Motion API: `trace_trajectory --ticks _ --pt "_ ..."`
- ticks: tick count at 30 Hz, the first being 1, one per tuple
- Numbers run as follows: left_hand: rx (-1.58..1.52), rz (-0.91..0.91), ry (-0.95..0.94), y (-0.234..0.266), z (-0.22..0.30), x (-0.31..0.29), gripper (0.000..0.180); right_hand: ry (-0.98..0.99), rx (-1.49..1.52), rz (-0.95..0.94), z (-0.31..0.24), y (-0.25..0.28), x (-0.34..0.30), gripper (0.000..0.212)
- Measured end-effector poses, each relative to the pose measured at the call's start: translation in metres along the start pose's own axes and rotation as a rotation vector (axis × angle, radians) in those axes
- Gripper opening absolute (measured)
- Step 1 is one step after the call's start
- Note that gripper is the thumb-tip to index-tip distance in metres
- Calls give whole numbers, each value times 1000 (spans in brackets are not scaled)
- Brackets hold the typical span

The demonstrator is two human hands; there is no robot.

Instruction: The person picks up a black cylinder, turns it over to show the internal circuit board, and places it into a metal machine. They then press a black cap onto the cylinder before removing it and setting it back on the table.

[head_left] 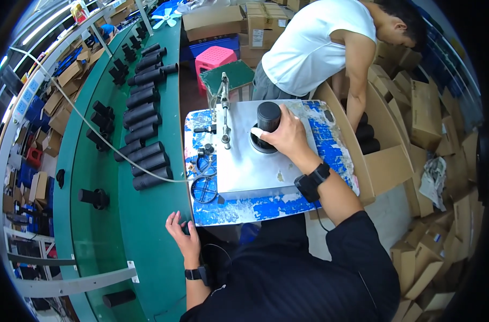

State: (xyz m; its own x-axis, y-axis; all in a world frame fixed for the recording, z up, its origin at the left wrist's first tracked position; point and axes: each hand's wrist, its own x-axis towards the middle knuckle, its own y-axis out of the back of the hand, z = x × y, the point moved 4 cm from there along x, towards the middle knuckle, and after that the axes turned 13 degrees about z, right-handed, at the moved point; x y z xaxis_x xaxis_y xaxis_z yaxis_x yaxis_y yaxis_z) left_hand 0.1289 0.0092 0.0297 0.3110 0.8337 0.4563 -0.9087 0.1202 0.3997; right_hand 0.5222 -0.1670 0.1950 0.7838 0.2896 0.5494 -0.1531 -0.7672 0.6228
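My right hand (288, 133) is wrapped round a black ribbed plastic cylinder (268, 115), its thumb tipped in white. The cylinder stands upright in a round black seat on a silver metal box (244, 174). Beside it on the box is a metal air-cylinder fixture (224, 110) with a hose. Lower down, my left hand (184, 236) hovers by the near left corner of the blue-and-white worn table (266, 210), thumb and fingers apart. A dark patch shows between them; whether it is a part or shadow I cannot tell.
Left of me runs a green bench (148, 225) with a row of black cylinders (143, 115) and more black parts in its channel. At right, a co-worker (319, 48) reaches into an open carton (387, 169) holding black cylinders. A pink stool (216, 58) stands behind; flattened cardboard (424, 247) is piled right.
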Motion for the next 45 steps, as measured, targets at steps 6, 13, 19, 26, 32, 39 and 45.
trace_trajectory --ticks 6,13,19,26,32,39,45 --pt "-19 -28 -56 -7 10 -1 52 137 223 -158 15 -2 14 76" --pt "-61 -61 -70 -4 18 -4 52 143 371 -285 23 2 18 75" --pt "-51 -69 -130 -2 21 3 51 117 221 -85 11 11 7 77" --pt "-75 -85 -86 -6 22 -2 50 231 444 -445 22 12 37 73" --pt "-55 -63 -174 -5 34 14 45 219 402 -250 28 3 14 75" --pt "-155 -94 -517 -48 118 109 31 35 263 -79 19 10 -6 73" --pt "42 -267 -535 -181 79 202 31 165 276 27 41 -10 -9 72"
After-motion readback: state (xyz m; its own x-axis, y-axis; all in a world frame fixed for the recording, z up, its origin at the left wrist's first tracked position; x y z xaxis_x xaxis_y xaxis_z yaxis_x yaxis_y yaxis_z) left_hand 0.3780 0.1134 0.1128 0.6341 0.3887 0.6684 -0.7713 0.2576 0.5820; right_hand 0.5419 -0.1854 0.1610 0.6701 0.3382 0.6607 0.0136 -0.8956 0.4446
